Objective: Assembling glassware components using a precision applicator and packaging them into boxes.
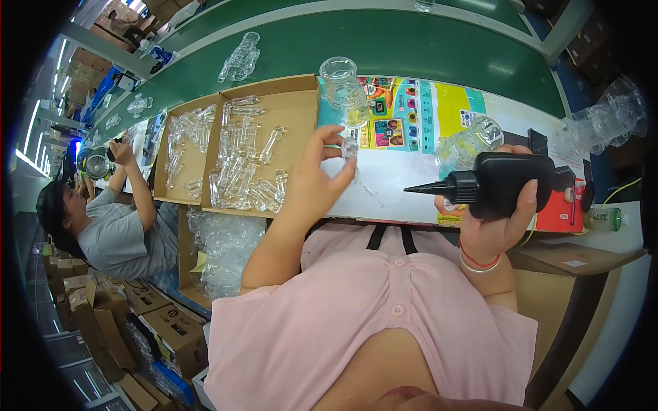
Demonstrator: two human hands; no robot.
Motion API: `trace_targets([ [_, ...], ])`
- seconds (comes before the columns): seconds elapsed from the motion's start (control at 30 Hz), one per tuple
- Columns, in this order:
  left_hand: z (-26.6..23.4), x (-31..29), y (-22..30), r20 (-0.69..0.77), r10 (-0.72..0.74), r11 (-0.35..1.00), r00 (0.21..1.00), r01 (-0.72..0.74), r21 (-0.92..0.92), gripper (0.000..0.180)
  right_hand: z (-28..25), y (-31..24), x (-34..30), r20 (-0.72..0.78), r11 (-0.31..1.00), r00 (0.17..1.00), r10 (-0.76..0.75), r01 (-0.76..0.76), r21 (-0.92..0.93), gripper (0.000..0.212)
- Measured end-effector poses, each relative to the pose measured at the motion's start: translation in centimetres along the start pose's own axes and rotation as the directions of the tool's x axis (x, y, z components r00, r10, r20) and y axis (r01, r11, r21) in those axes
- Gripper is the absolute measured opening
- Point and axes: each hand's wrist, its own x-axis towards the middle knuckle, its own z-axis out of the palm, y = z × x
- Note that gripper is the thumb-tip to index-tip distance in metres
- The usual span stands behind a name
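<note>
My left hand [312, 175] pinches a small clear glass-like piece [350, 148] between thumb and fingers, over the white part of a printed sheet [401, 171]. In my right hand [495, 231] is a black squeeze bottle [510, 179], tipped sideways with its long pointed nozzle towards the left. Just beyond my left hand a clear ribbed vessel [340, 83] stands on the sheet. Another clear vessel [473, 137] is behind the bottle, partly hidden by it. Whether the nozzle has anything at its tip is too small to tell.
To the left, a cardboard tray [291, 88] with a divider holds many clear tube-like pieces [236, 154]. Stacked clear vessels [603, 116] stand at the right, near a red box [561, 218]. A co-worker in grey [123, 236] sits at the left. Beyond runs a green bench [411, 48].
</note>
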Motion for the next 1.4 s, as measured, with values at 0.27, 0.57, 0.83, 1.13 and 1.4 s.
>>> trace_targets([
  [0.27,1.4,2.0,-5.7,0.011,0.061,0.863,0.998,-0.058,0.502,0.040,-0.1,0.1,-0.1,0.060,0.996,0.998,-0.011,0.006,0.088,0.042],
  [0.57,0.5,1.2,-6.6,0.027,0.206,0.677,0.978,-0.163,0.717,0.046,-0.6,0.7,-0.1,-0.019,0.991,0.999,-0.050,0.052,0.121,0.041],
  [0.83,-8.0,1.1,-12.0,-0.222,0.044,0.552,0.974,0.161,0.818,0.035,-0.9,0.6,0.1,-0.025,0.988,0.999,-0.043,0.046,0.149,0.041],
  [1.13,-8.7,1.0,-8.9,-0.343,-0.033,0.746,0.939,0.252,0.617,0.027,-1.2,0.6,0.3,-0.038,0.990,0.997,-0.071,0.075,0.121,0.042],
  [1.4,-2.0,-1.5,2.0,-0.166,0.157,0.965,0.974,-0.187,-0.184,0.035,0.3,-0.3,0.4,-0.031,0.991,0.993,-0.115,0.117,0.069,0.045],
])
